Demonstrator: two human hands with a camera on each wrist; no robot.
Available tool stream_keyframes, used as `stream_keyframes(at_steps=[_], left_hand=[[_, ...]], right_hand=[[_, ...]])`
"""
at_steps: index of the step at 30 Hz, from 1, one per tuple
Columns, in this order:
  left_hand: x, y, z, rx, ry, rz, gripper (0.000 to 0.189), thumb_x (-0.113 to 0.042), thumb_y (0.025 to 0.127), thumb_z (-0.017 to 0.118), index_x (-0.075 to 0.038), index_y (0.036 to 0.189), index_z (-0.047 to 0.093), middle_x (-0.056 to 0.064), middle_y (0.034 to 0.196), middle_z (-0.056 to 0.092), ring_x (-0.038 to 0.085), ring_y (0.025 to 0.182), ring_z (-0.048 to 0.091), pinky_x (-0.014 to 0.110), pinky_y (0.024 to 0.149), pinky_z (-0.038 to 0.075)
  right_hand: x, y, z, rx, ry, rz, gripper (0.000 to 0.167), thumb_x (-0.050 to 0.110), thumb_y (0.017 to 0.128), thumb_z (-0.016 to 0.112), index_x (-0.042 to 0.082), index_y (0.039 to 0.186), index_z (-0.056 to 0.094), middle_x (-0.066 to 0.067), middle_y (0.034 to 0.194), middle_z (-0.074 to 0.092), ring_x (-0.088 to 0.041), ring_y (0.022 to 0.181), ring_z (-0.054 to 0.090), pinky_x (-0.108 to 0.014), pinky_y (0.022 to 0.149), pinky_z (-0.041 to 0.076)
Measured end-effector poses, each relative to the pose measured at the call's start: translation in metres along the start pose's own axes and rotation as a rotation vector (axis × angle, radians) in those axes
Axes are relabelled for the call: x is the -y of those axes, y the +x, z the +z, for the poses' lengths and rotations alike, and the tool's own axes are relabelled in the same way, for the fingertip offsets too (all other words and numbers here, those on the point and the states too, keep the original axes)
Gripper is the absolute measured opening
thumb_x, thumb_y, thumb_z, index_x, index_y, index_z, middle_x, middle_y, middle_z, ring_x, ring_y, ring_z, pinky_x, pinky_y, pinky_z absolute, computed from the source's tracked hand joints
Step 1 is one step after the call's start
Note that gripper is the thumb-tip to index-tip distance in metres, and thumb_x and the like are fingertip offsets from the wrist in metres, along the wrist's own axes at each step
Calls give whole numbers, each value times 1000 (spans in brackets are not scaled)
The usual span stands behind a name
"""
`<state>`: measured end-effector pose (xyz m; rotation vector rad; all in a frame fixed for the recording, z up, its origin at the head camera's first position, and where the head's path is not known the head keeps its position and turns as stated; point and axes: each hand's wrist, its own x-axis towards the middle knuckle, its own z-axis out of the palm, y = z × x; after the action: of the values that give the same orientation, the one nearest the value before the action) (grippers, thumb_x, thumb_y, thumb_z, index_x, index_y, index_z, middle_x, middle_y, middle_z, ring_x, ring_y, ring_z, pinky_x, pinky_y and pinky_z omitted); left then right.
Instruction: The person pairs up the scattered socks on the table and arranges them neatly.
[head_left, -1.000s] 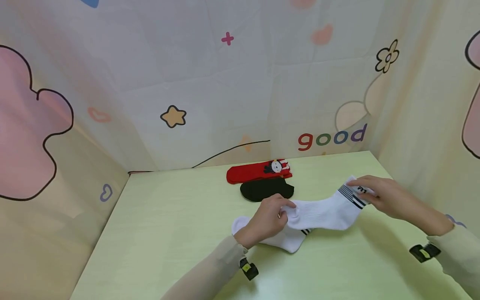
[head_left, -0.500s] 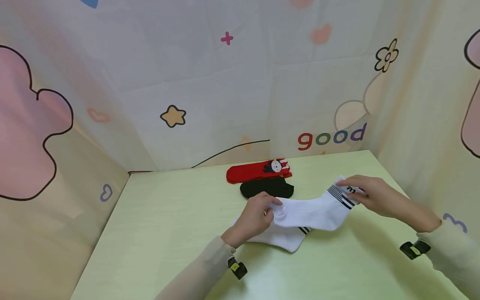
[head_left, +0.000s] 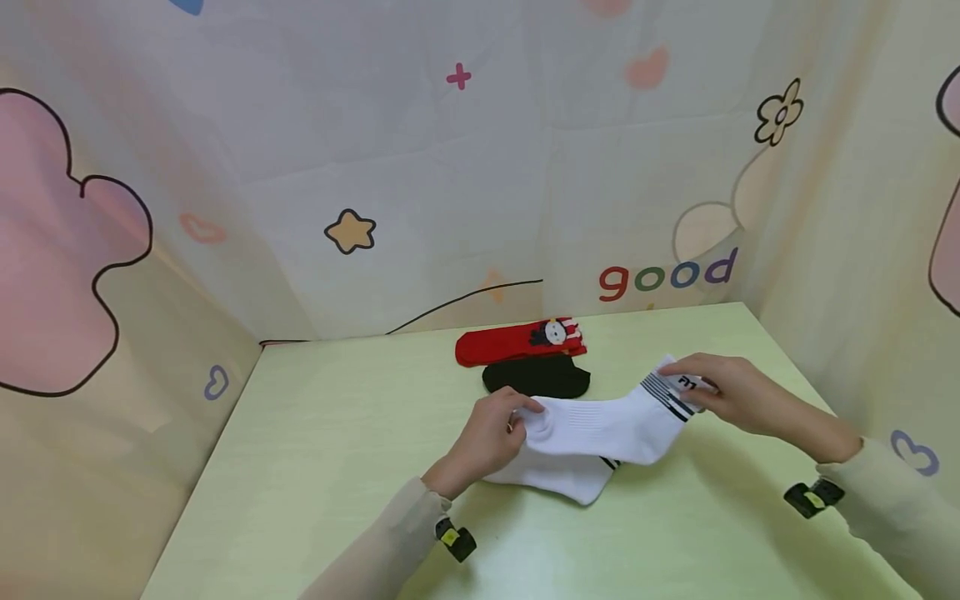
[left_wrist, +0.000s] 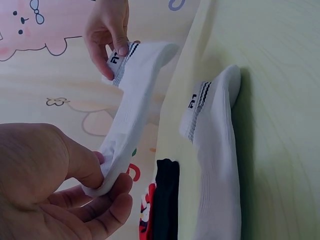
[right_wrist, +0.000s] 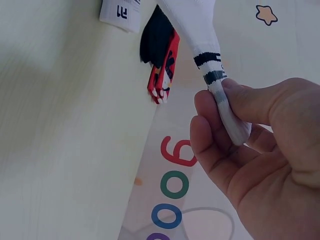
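A white sock (head_left: 600, 427) with dark stripes at its cuff is stretched between both hands, raised above the table. My left hand (head_left: 486, 433) pinches its toe end between thumb and fingers. At the cuff, my right hand (head_left: 731, 392) grips the striped band, thumb on one side and fingers on the other in the right wrist view. Below lies a second white sock (left_wrist: 215, 165) with the same stripes, flat on the table; in the head view the raised sock and left hand cover part of it.
A black ankle sock (head_left: 536, 377) and a red sock (head_left: 498, 345) with a cartoon figure lie side by side near the back of the pale green table (head_left: 300, 467). A printed curtain (head_left: 450, 167) hangs right behind the table's back edge.
Both hands have shifted left together, carrying the stretched white sock with them over the second one. The black, red and lower white socks stay where they were.
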<state>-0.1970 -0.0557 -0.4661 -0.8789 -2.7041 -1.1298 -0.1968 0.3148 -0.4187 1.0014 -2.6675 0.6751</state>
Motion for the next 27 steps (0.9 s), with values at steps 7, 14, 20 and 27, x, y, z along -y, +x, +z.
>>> stream_keyframes(at_steps=[7,14,20,27], left_hand=[[5,-7,-5,-4,7,2,32,8,90,59,-7,112,77,4,101,68,13,78,53,21,68,48],[12,-14,-10,-7,15,-24,33,7,90,59,-7,113,78,5,104,70,14,79,53,22,68,47],[18,-19,-12,5,-13,-63,31,6,91,59,-7,113,77,6,113,71,16,87,57,23,73,51],[23,-26,-17,6,-17,-98,32,7,91,58,-7,112,78,5,109,71,16,81,55,24,70,50]], right_hand=[[5,5,5,35,52,35,41,-10,85,76,1,124,70,-16,118,71,-22,92,68,-27,68,59],[8,8,13,66,96,34,42,-9,86,75,1,126,69,-17,119,71,-18,90,67,-25,68,58],[9,12,18,67,99,11,41,-6,86,77,2,125,69,-16,119,71,-17,90,67,-26,68,58],[12,16,25,113,153,28,38,-4,89,76,0,127,68,-18,121,69,-19,89,67,-24,67,58]])
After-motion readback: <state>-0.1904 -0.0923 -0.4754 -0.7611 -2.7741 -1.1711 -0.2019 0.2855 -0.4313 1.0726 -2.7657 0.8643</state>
